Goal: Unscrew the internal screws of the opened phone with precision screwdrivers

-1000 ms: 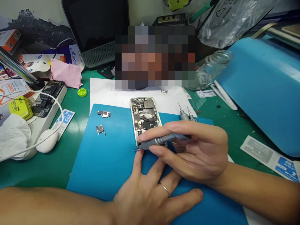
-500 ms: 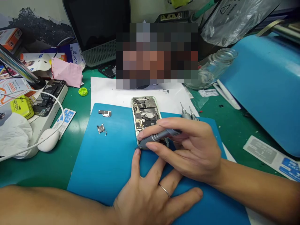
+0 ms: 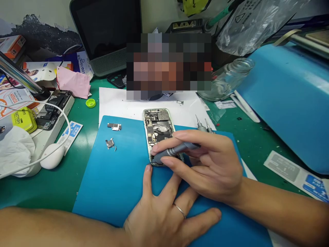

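An opened smartphone point(image 3: 160, 128) lies on the blue mat with its inner parts bare. My right hand point(image 3: 213, 164) pinches a grey screwdriver point(image 3: 171, 152) between thumb and fingers, held slanted over the phone's lower end. Its tip is at the lower left corner, too small to make out. My left hand point(image 3: 164, 212), with a ring on one finger, rests palm down with fingers spread. One of its fingertips touches near that same corner; other fingertips are hidden behind my right hand.
Small metal phone parts point(image 3: 110, 143) and a bracket-like piece point(image 3: 114, 127) lie left on the blue mat point(image 3: 113, 185). Two grey screwdrivers point(image 3: 202, 125) lie behind my right hand. A glass jar point(image 3: 231, 77), a white cable point(image 3: 55, 103) and a screen point(image 3: 108, 31) surround the mat.
The whole view has shifted slightly, with the background sitting a little lower. Both hands, the screwdriver and the phone keep nearly the same places relative to each other.
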Tool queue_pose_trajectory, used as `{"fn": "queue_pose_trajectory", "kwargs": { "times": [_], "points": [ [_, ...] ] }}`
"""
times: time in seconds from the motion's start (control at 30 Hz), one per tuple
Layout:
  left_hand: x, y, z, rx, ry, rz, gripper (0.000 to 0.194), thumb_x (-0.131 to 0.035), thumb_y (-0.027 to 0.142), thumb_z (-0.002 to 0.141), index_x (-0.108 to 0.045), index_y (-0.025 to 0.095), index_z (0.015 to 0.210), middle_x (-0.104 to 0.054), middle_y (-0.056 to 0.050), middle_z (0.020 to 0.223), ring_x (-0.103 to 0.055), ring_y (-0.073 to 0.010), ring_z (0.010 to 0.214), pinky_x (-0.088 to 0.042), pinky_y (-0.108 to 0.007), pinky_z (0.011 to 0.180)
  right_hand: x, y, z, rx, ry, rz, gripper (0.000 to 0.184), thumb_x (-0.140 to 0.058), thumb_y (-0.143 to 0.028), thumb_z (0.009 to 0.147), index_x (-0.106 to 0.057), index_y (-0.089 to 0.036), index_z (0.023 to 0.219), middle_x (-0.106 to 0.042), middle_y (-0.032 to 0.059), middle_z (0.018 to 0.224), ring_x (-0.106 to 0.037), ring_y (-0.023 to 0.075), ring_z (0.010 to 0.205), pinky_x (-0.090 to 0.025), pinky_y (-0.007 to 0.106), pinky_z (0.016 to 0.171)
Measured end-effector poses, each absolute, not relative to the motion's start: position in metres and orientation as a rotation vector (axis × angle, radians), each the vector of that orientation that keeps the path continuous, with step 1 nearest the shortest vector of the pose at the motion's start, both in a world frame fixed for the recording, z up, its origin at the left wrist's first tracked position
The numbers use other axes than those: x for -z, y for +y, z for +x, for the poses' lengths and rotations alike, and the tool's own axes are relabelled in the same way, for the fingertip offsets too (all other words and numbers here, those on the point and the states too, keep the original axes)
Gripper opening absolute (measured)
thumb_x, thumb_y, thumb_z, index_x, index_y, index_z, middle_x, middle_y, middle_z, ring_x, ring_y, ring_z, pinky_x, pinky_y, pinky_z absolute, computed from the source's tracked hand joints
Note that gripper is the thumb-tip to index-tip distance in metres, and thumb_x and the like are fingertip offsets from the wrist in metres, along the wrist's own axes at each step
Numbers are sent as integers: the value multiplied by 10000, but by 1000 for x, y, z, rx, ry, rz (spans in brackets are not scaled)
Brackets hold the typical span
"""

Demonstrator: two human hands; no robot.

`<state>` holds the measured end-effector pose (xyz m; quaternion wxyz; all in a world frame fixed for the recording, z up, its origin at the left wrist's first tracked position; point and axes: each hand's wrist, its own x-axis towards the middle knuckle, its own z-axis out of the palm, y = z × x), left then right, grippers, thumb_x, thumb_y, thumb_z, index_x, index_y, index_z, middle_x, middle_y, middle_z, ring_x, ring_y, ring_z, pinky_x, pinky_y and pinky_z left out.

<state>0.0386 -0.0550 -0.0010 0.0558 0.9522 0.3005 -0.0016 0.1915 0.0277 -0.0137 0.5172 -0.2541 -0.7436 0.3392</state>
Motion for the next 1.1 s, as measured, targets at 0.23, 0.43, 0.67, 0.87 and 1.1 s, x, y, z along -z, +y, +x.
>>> {"fn": "queue_pose_trajectory", "kwargs": {
  "times": [0.23, 0.43, 0.67, 0.87, 1.1],
  "points": [
    [0, -55, 37, 70, 882, 2871, 690, -512, 620, 968, -347, 389, 1598, -298, -53, 1685, -165, -400, 1541, -400, -715, 1085, 13, 28, 189, -753, -1687, -652, 586, -710, 18, 833, -579, -268, 1328, -771, 29, 1012, -789, 188, 921, -707, 289, 731],
    [-3, -54, 37, 119, 833, 2839, 825, -529, 750, 908, -318, 376, 1613, -256, -70, 1701, -137, -406, 1555, -394, -719, 1101, 13, 27, 187, -724, -1665, -657, 624, -704, 18, 834, -587, -314, 1349, -768, 21, 1016, -796, 202, 901, -712, 291, 701],
    [-3, -56, 38, 140, 849, 2818, 850, -531, 771, 894, -302, 386, 1616, -217, -60, 1714, -127, -389, 1562, -383, -704, 1132, 11, 27, 188, -724, -1675, -648, 675, -703, 40, 823, -584, -323, 1379, -755, 16, 1008, -792, 190, 904, -706, 263, 688],
    [-1, -55, 37, 159, 825, 2804, 876, -532, 776, 890, -277, 375, 1626, -200, -66, 1720, -185, -380, 1547, -382, -703, 1134, 9, 30, 189, -597, -1702, -649, 690, -685, 16, 848, -574, -386, 1398, -763, 2, 995, -791, 192, 831, -692, 309, 701],
    [-2, -56, 37, 123, 822, 2801, 866, -548, 755, 896, -289, 361, 1622, -223, -71, 1712, -188, -387, 1545, -362, -703, 1137, 11, 29, 191, -536, -1750, -661, 690, -658, -34, 884, -543, -425, 1440, -778, 4, 993, -791, 219, 833, -665, 324, 616]
  ]
}}
